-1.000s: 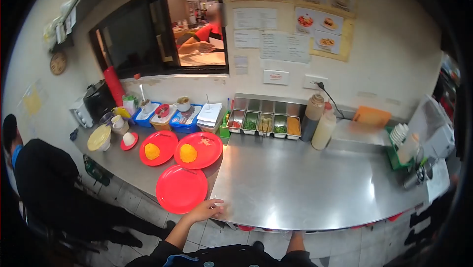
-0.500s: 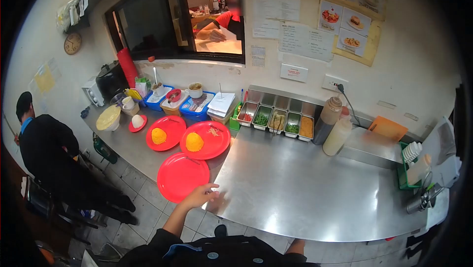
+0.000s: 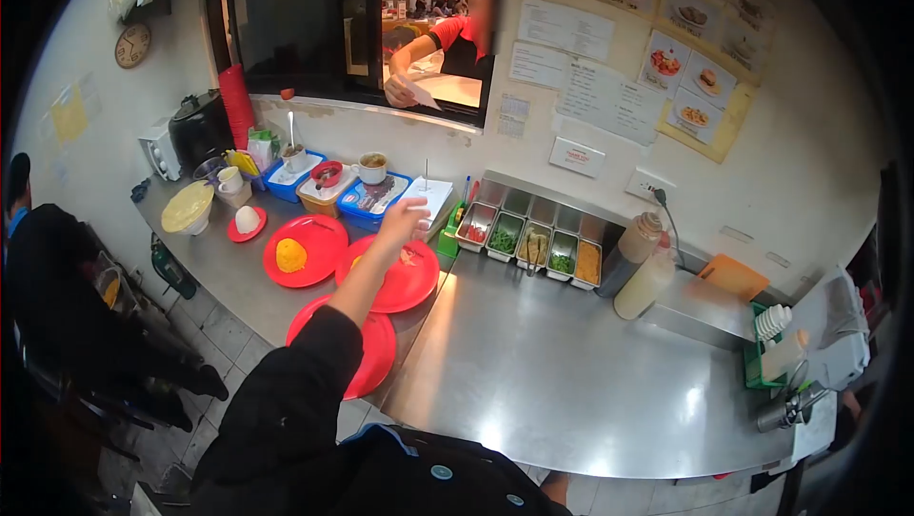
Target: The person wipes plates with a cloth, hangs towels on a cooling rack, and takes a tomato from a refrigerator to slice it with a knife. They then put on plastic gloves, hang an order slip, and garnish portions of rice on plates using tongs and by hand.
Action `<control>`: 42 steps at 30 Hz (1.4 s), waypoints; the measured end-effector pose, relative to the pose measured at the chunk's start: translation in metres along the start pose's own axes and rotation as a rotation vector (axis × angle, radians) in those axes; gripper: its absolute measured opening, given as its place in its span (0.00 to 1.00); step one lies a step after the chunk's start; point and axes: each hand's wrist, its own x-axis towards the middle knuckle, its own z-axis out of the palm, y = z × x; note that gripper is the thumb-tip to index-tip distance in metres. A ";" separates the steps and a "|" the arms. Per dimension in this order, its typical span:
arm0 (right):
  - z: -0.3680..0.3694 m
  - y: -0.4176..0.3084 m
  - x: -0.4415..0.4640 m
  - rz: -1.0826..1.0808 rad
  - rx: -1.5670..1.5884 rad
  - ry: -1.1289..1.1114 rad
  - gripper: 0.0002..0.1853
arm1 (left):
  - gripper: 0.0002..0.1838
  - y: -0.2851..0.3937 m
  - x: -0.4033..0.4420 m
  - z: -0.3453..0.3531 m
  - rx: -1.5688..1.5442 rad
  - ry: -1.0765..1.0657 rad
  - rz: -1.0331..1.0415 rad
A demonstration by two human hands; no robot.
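My left hand (image 3: 406, 222) reaches out over the counter with its fingers stretched out, open, and nothing in it. Right by the fingers is a stack of white paper slips (image 3: 434, 196) on a spike. Below my forearm lie a red plate (image 3: 409, 278) with shredded food and a mound of yellow rice, partly hidden, and another red plate (image 3: 367, 364). A third red plate (image 3: 319, 267) bears yellow rice (image 3: 290, 255). At the window, another person's hand (image 3: 400, 90) holds out a paper slip (image 3: 421, 95). My right hand is out of sight; only a bit of that arm shows at the bottom edge.
Metal pans (image 3: 533, 245) of chopped toppings stand along the wall, beside two squeeze bottles (image 3: 644, 284). Blue tubs (image 3: 367, 202) and a white bowl (image 3: 188, 209) sit at the back left. A green basket (image 3: 755, 364) is at right. A co-worker (image 3: 71, 297) stands at left.
My left hand has risen from beside the front red plate towards the window. The person there has lowered a slip towards the sill. The co-worker has shifted left in view.
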 end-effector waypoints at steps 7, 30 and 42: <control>0.004 -0.001 -0.011 0.006 -0.013 0.032 0.28 | 0.40 0.037 0.122 0.028 -0.001 0.513 0.194; 0.006 -0.095 -0.002 -0.135 0.035 0.053 0.28 | 0.16 0.115 0.050 -0.039 0.537 -0.011 0.234; -0.057 -0.074 -0.065 -0.284 0.205 0.127 0.28 | 0.19 0.121 -0.036 0.004 0.245 -0.229 0.093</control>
